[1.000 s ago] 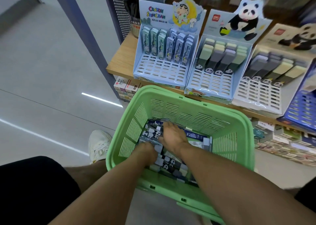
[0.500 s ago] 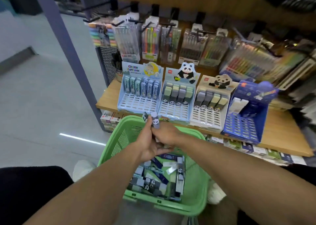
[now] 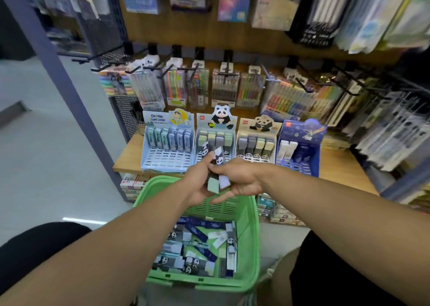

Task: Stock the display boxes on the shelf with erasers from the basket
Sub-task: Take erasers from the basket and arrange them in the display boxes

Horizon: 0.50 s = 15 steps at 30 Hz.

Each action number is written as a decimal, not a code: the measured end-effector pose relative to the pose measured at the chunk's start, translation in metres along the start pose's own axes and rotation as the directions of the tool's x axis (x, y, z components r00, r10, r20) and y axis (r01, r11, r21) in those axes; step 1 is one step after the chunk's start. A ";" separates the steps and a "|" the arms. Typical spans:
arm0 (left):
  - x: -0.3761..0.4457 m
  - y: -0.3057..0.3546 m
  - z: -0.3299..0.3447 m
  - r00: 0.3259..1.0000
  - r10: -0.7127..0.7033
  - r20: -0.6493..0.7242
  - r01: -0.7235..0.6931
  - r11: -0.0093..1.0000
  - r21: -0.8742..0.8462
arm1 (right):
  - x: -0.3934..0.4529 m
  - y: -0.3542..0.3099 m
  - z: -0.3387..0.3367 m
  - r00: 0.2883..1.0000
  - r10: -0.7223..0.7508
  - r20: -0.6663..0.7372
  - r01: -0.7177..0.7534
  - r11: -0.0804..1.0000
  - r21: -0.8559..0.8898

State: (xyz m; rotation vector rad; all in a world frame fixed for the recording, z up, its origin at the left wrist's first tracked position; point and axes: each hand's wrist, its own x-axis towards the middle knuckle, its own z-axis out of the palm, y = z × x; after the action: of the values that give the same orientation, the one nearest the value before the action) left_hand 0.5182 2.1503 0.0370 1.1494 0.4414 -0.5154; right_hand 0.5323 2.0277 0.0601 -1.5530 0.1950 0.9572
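Both hands meet above the far rim of the green basket (image 3: 252, 240), sharing a small bunch of panda erasers (image 3: 215, 163). My left hand (image 3: 197, 184) grips the bunch from the left. From the right, my right hand (image 3: 242, 180) pinches the same erasers; one finger points down-left. More erasers (image 3: 197, 247) lie loose in the basket. On the wooden shelf (image 3: 130, 156) stand a light-blue display box (image 3: 166, 147), two panda display boxes (image 3: 216, 135) (image 3: 256, 140) and a dark-blue box (image 3: 300, 147), each partly filled.
Packs of pens and markers (image 3: 223, 89) hang on hooks above the display boxes. A grey-blue post (image 3: 69, 91) rises at the left of the shelf. Small boxed goods (image 3: 130, 187) sit on the lower shelf. Grey floor spreads to the left.
Both hands left the basket's inside and rose with a few panda erasers toward the shelf. The view lifted, so the hanging pen packs now show.
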 end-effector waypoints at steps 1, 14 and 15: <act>0.001 0.002 0.001 1.000 0.012 -0.016 -0.011 0.999 0.041 | -0.002 -0.002 -0.001 1.000 0.015 0.011 -0.015 1.000 0.026; 0.035 0.062 -0.034 0.998 0.065 -0.028 -0.050 0.931 0.361 | 0.014 -0.028 -0.086 0.938 -0.140 -0.317 -0.059 0.837 -0.545; 0.040 0.061 -0.035 0.998 0.051 -0.021 -0.040 0.931 0.363 | 0.020 -0.026 -0.090 0.934 -0.153 -0.323 -0.053 0.835 -0.548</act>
State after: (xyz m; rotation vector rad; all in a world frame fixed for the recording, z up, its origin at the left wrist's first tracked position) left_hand 0.5837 2.1966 0.0468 1.5216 0.3518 -0.5543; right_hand 0.6020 1.9617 0.0592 -2.2597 0.1340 0.7089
